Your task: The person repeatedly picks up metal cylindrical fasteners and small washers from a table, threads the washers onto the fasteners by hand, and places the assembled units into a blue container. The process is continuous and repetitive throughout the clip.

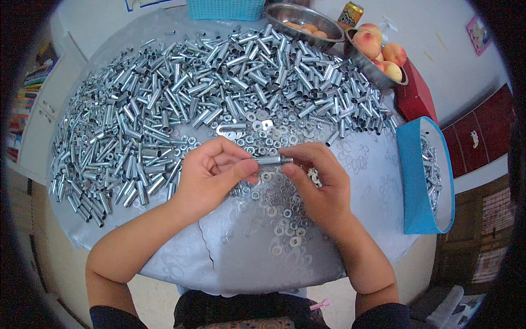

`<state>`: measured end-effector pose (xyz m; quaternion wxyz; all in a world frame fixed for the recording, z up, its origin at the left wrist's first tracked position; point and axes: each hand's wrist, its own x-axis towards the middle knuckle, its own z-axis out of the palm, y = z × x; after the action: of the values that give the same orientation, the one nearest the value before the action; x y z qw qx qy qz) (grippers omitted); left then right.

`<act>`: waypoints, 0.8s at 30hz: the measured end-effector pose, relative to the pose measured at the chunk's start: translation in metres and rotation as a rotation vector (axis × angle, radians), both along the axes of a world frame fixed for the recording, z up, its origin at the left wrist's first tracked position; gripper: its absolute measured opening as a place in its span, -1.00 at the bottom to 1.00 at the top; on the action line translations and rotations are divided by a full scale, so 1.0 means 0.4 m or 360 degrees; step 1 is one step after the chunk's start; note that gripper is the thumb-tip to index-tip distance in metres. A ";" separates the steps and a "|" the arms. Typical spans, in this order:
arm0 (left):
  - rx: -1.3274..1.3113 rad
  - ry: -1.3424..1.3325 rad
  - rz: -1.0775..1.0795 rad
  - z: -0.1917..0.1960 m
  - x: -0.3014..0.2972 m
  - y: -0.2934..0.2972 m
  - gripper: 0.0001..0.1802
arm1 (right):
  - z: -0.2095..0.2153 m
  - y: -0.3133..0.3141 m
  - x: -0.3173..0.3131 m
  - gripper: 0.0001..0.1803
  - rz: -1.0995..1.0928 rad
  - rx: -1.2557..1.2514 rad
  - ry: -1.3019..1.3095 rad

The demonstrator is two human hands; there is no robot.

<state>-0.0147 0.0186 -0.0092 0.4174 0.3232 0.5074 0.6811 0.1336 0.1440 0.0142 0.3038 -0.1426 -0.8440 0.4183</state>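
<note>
Over the middle of the table, a shiny metal sleeve anchor (268, 160) lies level between my two hands. My left hand (211, 170) pinches its left end between thumb and fingers. At its right end, my right hand (320, 183) has thumb and index finger closed around the tip, where a small nut or washer seems to sit; the fingers partly hide it. A few small metal rings (314, 176) show beside my right palm, and I cannot tell whether they are held or lying on the table. Loose washers (285, 227) and nuts (249, 149) are scattered beneath and beyond my hands.
A wide heap of metal sleeves (219, 71) covers the far and left table. To the right stands a blue fabric box (415, 181) with metal pieces inside. Behind are a bowl of peaches (375, 75), a bowl of eggs (329, 42), a can (350, 15) and a turquoise basket (224, 10).
</note>
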 end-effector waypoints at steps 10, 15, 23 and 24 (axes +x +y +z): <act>-0.0049 -0.0354 -0.0359 0.018 0.012 -0.008 -0.80 | 0.004 -0.005 0.007 -0.68 0.0167 -0.0026 0.0225; -0.0329 -0.0744 -0.0444 0.028 0.029 -0.003 -0.65 | 0.017 -0.024 0.005 -0.66 0.0277 0.0135 0.0184; -0.0321 -0.1005 -0.0629 0.002 0.006 0.003 -0.57 | 0.000 0.034 0.015 -0.76 -0.0122 0.0792 -0.0316; -0.0324 -0.1037 -0.0612 0.003 0.007 0.003 -0.57 | -0.009 0.036 0.012 -0.80 -0.0154 0.0729 -0.0375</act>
<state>-0.0120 0.0196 -0.0079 0.7066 0.1362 0.3433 0.6036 0.1383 0.1584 0.0108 0.2473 -0.1578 -0.9386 0.1817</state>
